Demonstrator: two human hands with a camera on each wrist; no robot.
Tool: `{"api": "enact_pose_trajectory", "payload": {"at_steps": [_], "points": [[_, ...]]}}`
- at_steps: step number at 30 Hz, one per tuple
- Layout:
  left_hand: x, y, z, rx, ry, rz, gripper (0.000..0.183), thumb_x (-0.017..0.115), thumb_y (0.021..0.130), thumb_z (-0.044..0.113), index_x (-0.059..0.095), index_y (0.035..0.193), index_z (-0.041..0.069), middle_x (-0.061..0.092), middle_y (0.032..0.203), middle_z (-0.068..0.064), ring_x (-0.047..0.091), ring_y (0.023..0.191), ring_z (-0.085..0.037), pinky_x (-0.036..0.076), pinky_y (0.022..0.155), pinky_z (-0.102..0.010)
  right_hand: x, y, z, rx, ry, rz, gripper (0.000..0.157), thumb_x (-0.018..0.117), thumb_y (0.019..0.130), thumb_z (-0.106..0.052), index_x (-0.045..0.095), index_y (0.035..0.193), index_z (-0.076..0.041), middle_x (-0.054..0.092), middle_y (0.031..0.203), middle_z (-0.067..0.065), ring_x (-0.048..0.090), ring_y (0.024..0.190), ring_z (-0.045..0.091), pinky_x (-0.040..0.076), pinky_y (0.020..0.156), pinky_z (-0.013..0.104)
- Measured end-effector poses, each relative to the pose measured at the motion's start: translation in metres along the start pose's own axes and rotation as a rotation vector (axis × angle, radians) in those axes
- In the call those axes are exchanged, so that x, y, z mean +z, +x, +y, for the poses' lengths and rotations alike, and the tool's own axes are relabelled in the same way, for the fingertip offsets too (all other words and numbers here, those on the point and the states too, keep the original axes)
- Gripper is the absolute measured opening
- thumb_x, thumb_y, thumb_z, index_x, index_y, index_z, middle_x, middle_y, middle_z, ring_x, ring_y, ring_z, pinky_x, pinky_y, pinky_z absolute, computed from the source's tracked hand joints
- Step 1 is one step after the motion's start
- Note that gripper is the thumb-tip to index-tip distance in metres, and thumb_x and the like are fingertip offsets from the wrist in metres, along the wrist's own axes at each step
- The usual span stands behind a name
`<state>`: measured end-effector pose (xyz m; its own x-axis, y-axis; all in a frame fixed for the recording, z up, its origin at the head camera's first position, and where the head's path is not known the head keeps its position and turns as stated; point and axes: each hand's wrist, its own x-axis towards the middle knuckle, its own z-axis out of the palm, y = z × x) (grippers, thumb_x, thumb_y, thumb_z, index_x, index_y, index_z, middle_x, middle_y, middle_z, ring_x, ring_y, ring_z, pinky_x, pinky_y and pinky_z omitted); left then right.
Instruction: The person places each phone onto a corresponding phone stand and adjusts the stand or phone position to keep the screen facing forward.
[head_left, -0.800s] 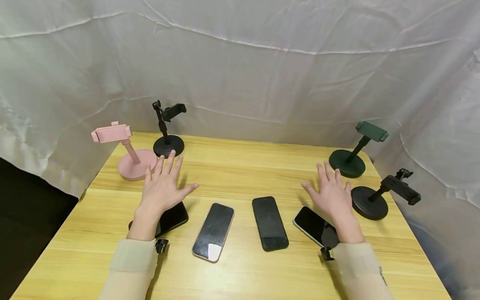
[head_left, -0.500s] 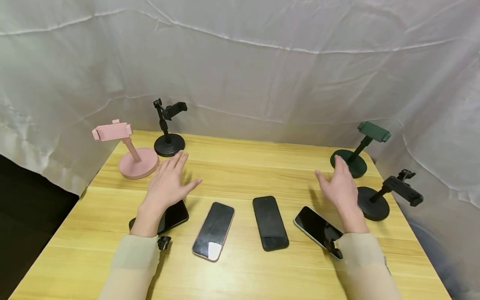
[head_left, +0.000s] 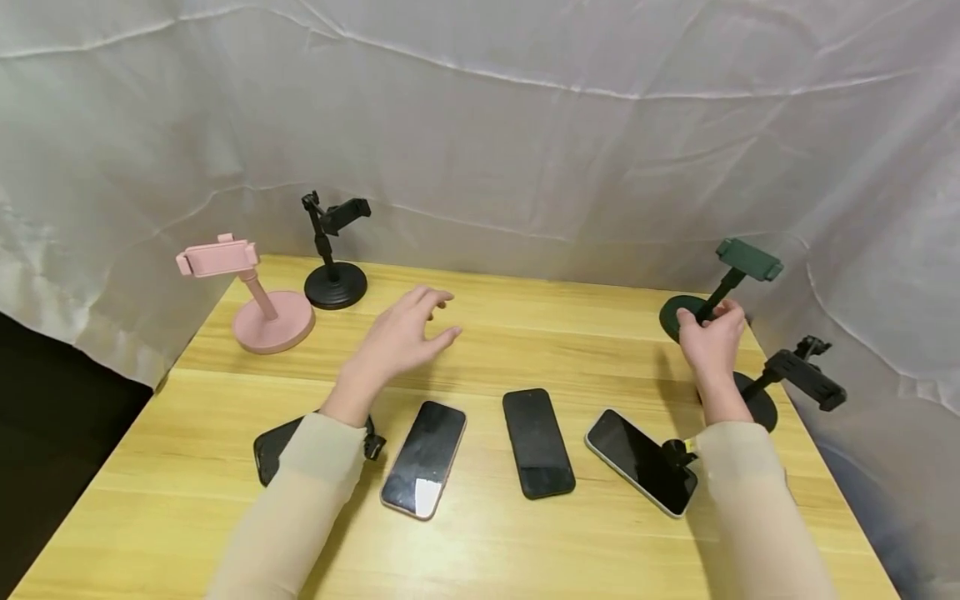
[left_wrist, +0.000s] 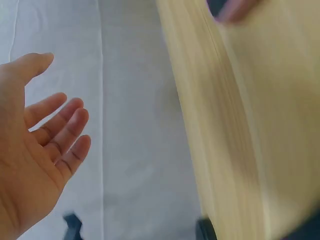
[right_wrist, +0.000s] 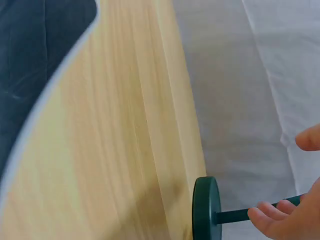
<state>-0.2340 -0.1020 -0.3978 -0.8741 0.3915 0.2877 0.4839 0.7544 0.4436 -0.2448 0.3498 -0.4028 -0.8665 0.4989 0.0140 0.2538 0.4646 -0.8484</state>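
Note:
My right hand [head_left: 714,340] is at the post of the green phone stand [head_left: 750,258], near the back right corner. In the right wrist view, its thumb [right_wrist: 309,138] stands well apart from the fingers [right_wrist: 272,216], which lie beside the green post [right_wrist: 234,216]. Whether they touch it I cannot tell. My left hand [head_left: 401,335] hovers over the table left of the middle, fingers loosely bent and holding nothing. Its palm and spread thumb show in the left wrist view. The left forearm partly covers a black phone [head_left: 276,446].
A pink phone stand [head_left: 273,323] and a black phone stand [head_left: 336,286] stand back left. Another black stand [head_left: 806,377] is at the right, its base partly behind my right wrist. Between my arms lie a pink-edged phone [head_left: 425,458], a black phone [head_left: 538,442] and a white-edged phone [head_left: 637,458].
My right hand has moved forward and right, from above the white-edged phone to the green stand's post. My left hand has swung right, away from the pink and black stands. Stands and phones have stayed put.

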Motion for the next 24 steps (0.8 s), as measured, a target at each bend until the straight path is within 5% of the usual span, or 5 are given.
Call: {"api": "enact_pose_trajectory", "payload": {"at_steps": [9,16,24], "points": [[0.039,0.027,0.049,0.182,0.014,-0.113,0.049,0.07,0.1,0.038,0.061,0.14,0.011,0.064,0.121,-0.003,0.064,0.103,-0.019,0.056,0.085,-0.037,0.0,0.037,-0.01,0.065,0.038,-0.01,0.083,0.048,0.105,-0.038,-0.004,0.165,-0.013,0.009,0.169,0.017,0.02,0.155,0.032,0.023,0.126,0.042],[0.069,0.03,0.084,0.233,0.067,-0.259,0.047,0.067,0.101,0.04,0.063,0.139,0.012,0.063,0.129,-0.002,0.064,0.107,-0.017,0.055,0.089,-0.034,-0.001,0.053,-0.009,0.103,0.051,0.013,0.079,0.045,0.105,-0.036,0.0,0.166,-0.013,0.005,0.17,0.016,0.02,0.155,0.031,0.023,0.126,0.04],[0.097,0.021,0.104,0.235,0.195,-0.386,0.045,0.066,0.101,0.045,0.066,0.136,0.018,0.062,0.126,0.0,0.063,0.111,-0.017,0.055,0.091,-0.034,0.006,0.068,-0.007,0.14,0.129,0.05,0.072,0.046,0.106,-0.032,0.008,0.166,-0.02,0.009,0.168,0.009,0.026,0.154,0.027,0.025,0.125,0.037]]}}
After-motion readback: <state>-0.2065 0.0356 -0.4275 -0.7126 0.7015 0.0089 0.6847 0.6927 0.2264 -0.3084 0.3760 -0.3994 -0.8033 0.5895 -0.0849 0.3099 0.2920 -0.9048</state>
